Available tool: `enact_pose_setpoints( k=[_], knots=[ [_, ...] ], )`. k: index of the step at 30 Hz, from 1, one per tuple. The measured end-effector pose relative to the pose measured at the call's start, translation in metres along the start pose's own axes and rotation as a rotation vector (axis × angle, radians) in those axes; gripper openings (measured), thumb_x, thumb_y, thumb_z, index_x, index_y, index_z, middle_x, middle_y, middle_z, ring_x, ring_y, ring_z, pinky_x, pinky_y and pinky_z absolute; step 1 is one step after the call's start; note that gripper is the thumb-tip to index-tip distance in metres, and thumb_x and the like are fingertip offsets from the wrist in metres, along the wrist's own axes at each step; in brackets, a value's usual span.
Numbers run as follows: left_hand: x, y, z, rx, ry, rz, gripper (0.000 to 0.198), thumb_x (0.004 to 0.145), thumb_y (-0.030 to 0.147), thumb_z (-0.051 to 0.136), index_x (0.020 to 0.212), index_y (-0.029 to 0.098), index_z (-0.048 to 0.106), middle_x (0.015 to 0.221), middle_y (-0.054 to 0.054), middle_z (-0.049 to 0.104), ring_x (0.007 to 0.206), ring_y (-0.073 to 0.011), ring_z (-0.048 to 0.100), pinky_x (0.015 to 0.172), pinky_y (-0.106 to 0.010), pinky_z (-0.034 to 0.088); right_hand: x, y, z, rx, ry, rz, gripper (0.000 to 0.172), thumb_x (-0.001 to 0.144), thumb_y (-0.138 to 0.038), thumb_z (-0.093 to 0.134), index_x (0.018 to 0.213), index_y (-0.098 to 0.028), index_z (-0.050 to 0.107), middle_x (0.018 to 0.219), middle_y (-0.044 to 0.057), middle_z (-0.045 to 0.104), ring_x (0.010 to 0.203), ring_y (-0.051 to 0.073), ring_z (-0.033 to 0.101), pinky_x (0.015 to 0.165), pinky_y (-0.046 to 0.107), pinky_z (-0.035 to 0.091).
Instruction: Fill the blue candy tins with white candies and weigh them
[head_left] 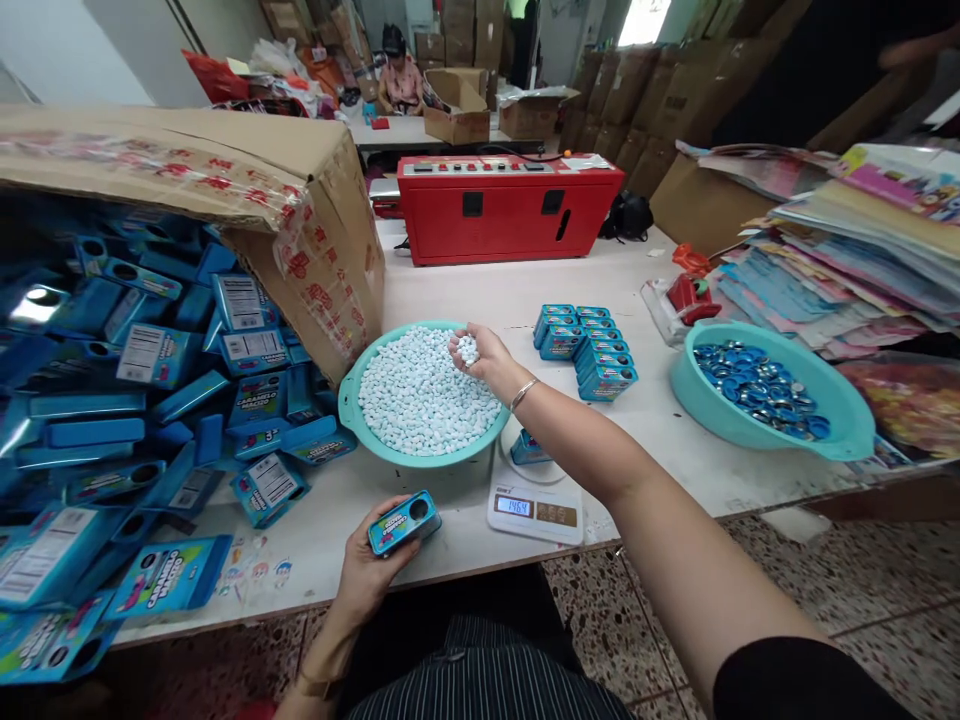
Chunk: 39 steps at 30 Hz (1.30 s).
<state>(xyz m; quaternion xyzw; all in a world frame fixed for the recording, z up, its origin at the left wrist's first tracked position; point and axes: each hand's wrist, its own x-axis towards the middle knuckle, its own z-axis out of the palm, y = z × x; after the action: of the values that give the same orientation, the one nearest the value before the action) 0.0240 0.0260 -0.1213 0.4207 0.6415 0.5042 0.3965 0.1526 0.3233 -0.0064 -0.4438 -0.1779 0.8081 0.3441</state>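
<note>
My left hand (381, 560) is wrapped around a blue candy tin (405, 522), whose top with a round dark opening faces up, near the table's front edge. Above the right side of a turquoise basin (348, 405), my right hand (486, 358) cups a small heap of pale candies (468, 349). Many more pale blue-white candies (420, 395) fill that basin. Partly hidden under my right forearm, another blue tin (529, 449) stands on a white digital scale (534, 514) with a lit display.
A tipped cardboard box (330, 240) spills blue tins (161, 420) at left. Several tins (592, 350) stand in rows at centre right. A second turquoise basin (697, 400) holds blue and silver caps. Behind are a red machine (510, 215) and a seated person (401, 85); printed sheets (810, 265) lie right.
</note>
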Motion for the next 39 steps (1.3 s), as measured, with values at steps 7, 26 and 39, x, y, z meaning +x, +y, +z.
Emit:
enact_pose_setpoints(
  k=[7, 26, 39],
  knots=[
    [0.018, 0.003, 0.017, 0.032, 0.048, 0.125, 0.04, 0.068, 0.041, 0.078, 0.099, 0.019, 0.067, 0.105, -0.009, 0.072, 0.101, -0.0249, 0.069, 0.093, -0.038, 0.056, 0.003, 0.001, 0.001, 0.054, -0.008, -0.022, 0.029, 0.102, -0.034, 0.039, 0.078, -0.019, 0.047, 0.06, -0.004, 0.044, 0.043, 0.005, 0.034, 0.036, 0.012, 0.027],
    [0.024, -0.01, 0.031, 0.028, 0.083, -0.011, 0.048, 0.062, 0.045, 0.079, 0.099, 0.018, 0.065, 0.093, -0.007, 0.076, 0.082, -0.0232, 0.073, 0.079, -0.035, 0.06, -0.117, -0.002, -0.128, 0.153, 0.193, -0.444, 0.028, 0.093, -0.041, 0.055, 0.076, -0.022, 0.043, 0.058, -0.009, 0.034, 0.04, 0.005, 0.029, 0.038, 0.016, 0.029],
    [0.024, -0.013, 0.033, 0.038, 0.103, -0.001, 0.045, 0.062, 0.043, 0.077, 0.099, 0.019, 0.065, 0.094, -0.007, 0.077, 0.083, -0.0234, 0.074, 0.08, -0.035, 0.061, -0.126, 0.025, -0.124, 0.198, 0.25, -0.688, 0.031, 0.083, -0.045, 0.069, 0.075, -0.02, 0.051, 0.054, -0.01, 0.041, 0.047, 0.007, 0.046, 0.057, 0.023, 0.048]
  ],
)
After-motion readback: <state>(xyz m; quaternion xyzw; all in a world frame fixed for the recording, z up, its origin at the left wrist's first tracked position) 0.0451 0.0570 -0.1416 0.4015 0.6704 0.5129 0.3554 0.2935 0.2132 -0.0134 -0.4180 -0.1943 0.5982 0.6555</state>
